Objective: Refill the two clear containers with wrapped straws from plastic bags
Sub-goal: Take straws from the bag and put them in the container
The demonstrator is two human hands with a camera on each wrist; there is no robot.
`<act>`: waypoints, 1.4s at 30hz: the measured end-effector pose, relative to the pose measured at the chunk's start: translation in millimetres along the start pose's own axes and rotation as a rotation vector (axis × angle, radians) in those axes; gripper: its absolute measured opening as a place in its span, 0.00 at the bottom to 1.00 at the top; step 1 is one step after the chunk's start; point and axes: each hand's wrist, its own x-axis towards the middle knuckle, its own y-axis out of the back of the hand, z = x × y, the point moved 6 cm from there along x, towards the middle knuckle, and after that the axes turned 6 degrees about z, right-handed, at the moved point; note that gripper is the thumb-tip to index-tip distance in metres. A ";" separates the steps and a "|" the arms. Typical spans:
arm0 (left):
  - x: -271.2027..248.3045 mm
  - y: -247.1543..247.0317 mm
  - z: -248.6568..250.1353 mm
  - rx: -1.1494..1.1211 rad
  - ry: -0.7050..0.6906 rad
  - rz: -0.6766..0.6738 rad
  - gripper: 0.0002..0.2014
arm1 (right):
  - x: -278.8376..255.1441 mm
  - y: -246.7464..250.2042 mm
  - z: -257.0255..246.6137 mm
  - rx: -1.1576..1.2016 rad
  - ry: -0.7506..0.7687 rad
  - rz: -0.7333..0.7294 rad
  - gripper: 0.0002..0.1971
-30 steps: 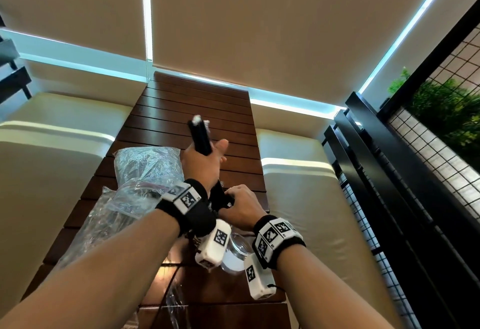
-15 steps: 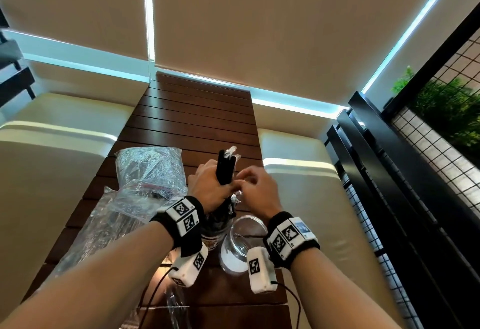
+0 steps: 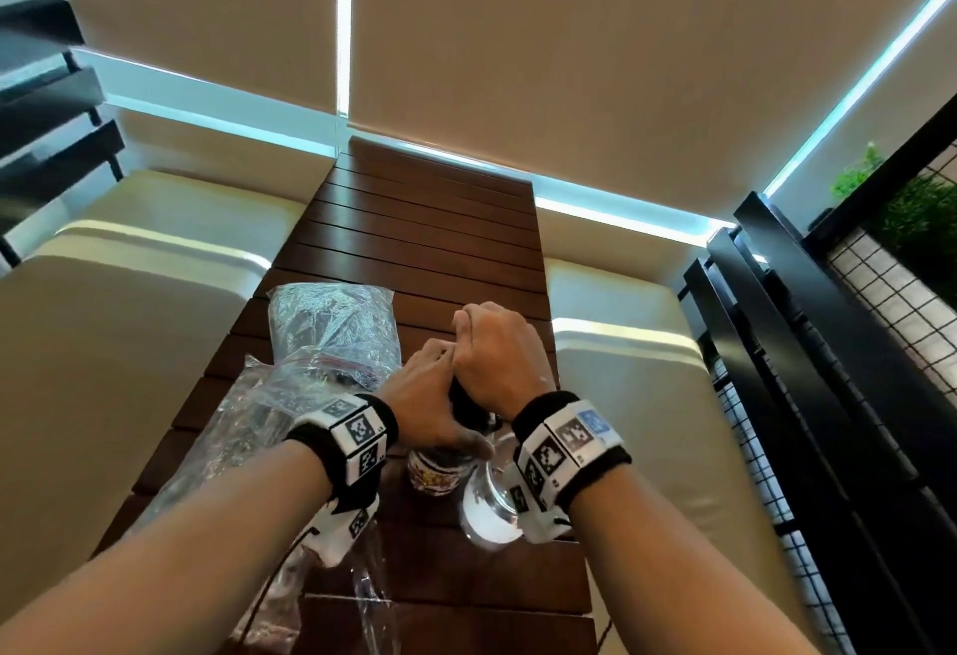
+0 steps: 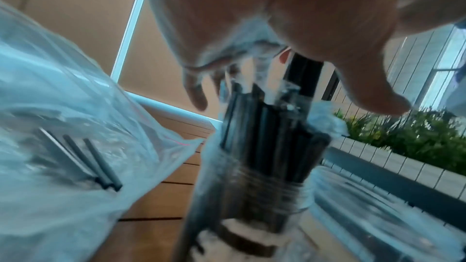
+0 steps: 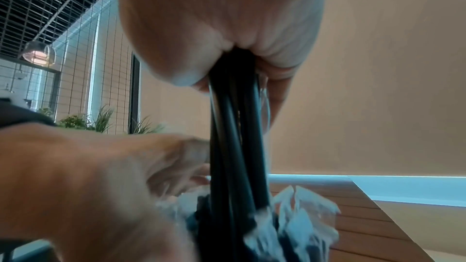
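A: Head view: where did the straws stand?
B: Both hands met over the labelled container [image 3: 434, 473] on the slatted table [image 3: 430, 240]; the right hand [image 3: 492, 359] was clenched; the left hand [image 3: 419, 406] curled beside it; the straws were mostly hidden; the second container [image 3: 484, 509] was partly covered by the right wrist.

A: Left wrist view?
B: The black straws [image 4: 267, 142] stood upright in the jar, blurred; the fingers [image 4: 194, 89] hung loosely above their tips; more straws lay in the plastic bag [image 4: 75, 127].

A: Right wrist view?
B: The fist [image 5: 221, 27] gripped a bundle, long axis vertical, lower ends among wrappers; the jar was cut off.
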 end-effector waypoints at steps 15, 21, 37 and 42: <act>-13.0 -16.9 -47.7 0.034 0.086 -0.021 0.36 | -24.7 -65.1 17.8 0.059 -0.058 -0.125 0.29; -15.4 -11.3 -37.9 0.082 0.055 -0.057 0.18 | -34.0 -84.2 21.1 -0.131 -0.006 -0.161 0.20; -48.3 90.1 -141.1 0.491 0.473 0.016 0.20 | -31.9 -100.5 -74.3 -0.018 0.301 -0.388 0.07; -47.0 112.6 -128.9 0.276 0.427 0.307 0.12 | -24.6 -149.4 -68.0 0.181 0.003 -0.502 0.21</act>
